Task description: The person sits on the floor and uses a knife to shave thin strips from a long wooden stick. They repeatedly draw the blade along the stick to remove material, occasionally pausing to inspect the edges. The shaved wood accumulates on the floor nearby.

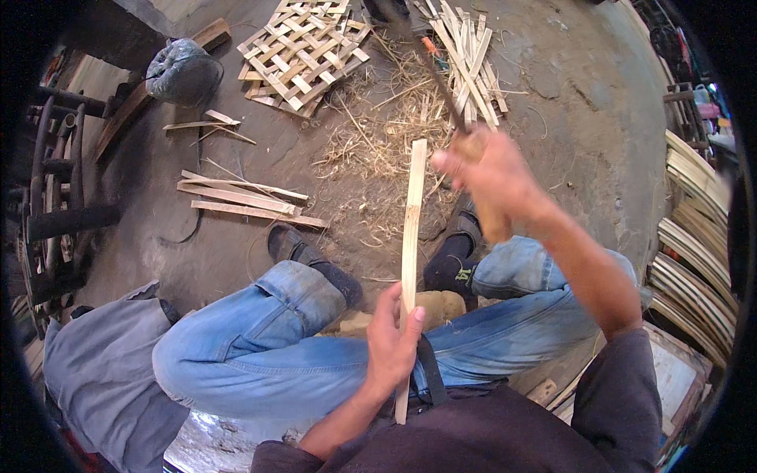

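Note:
Upright in front of my body stands a pale bamboo strip (411, 229), its lower end against my dark shirt. My left hand (392, 339) is closed round its lower part, the thumb lying along it. To the right of the strip's upper end, my right hand (501, 177) grips a long knife by its wooden handle (494, 219). The knife's dark blade (438, 79) points away toward the far edge, apart from the strip. My right hand is slightly smeared by motion.
Shavings (371, 142) litter the floor ahead. A woven bamboo panel (303, 51) lies far left of them, a pile of strips (469, 55) far right. Loose strips (244, 199) lie by my left foot. Bundled strips (694, 244) line the right side; a plastic bag (183, 71) sits far left.

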